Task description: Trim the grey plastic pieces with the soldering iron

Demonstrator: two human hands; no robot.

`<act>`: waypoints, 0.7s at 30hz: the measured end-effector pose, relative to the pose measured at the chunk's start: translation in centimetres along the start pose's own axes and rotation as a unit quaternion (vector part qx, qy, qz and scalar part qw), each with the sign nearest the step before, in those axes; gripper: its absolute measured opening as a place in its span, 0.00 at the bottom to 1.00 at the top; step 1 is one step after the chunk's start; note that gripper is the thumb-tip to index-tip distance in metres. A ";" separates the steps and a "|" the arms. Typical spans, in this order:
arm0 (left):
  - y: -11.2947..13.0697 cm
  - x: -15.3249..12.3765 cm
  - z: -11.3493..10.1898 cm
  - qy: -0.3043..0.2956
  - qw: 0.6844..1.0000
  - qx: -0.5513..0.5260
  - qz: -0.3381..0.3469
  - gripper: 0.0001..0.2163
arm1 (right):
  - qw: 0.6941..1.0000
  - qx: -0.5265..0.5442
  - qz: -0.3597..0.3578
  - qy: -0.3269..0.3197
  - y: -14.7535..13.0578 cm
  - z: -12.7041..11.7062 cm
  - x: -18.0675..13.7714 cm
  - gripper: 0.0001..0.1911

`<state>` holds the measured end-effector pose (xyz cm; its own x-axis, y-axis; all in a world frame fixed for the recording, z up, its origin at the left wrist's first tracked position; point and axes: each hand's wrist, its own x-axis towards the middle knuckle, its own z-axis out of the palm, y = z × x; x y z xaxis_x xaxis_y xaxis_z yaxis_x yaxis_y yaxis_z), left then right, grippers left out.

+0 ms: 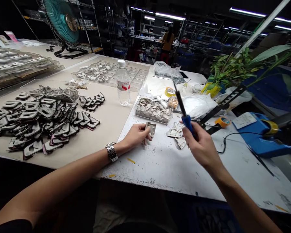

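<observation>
My left hand [137, 135] pinches a small grey rectangular part [150, 128] just above the white tabletop. My right hand [200, 142] is wrapped round the blue handle of a soldering iron [188, 122], its dark shaft and tip pointing up and away to the left. Between my hands, nearer the right one, lie several flat pale parts [177, 133] in a loose pile. Behind the left hand stands a clear tray [153, 120] filled with small greyish pieces. The iron's tip touches nothing.
Dark-framed parts [46, 119] are heaped on the left. A water bottle [123, 84] stands upright behind the tray. At right are a black stand [218, 106], a blue tape dispenser [259, 136], an orange tape roll [222, 122] and a cord [224, 145]. A fan [63, 26] stands far left.
</observation>
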<state>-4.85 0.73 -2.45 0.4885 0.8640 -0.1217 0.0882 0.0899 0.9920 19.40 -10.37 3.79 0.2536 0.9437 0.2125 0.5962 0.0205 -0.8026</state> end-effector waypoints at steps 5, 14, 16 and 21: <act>0.4 -0.5 -1.8 -0.004 0.997 -0.057 -0.058 0.14 | 0.986 -0.164 -0.023 0.032 2.2 1.4 -7.4 0.24; 0.5 -1.1 -1.9 -0.051 0.998 0.023 -0.025 0.11 | 0.939 -0.327 -0.099 0.048 2.7 4.1 -10.3 0.21; 0.4 -1.2 -1.9 -0.058 0.998 0.027 -0.022 0.11 | 0.927 -0.351 -0.120 0.048 2.7 4.2 -10.2 0.21; 0.0 -1.2 -1.9 -0.067 0.997 0.028 -0.009 0.10 | 0.916 -0.373 -0.140 0.049 2.6 4.3 -10.2 0.20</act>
<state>-7.08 0.68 -2.27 0.5971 0.7888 -0.1457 0.1434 0.0737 0.9869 15.14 -18.49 -2.85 0.0573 0.9011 0.4298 0.9936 -0.0094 -0.1129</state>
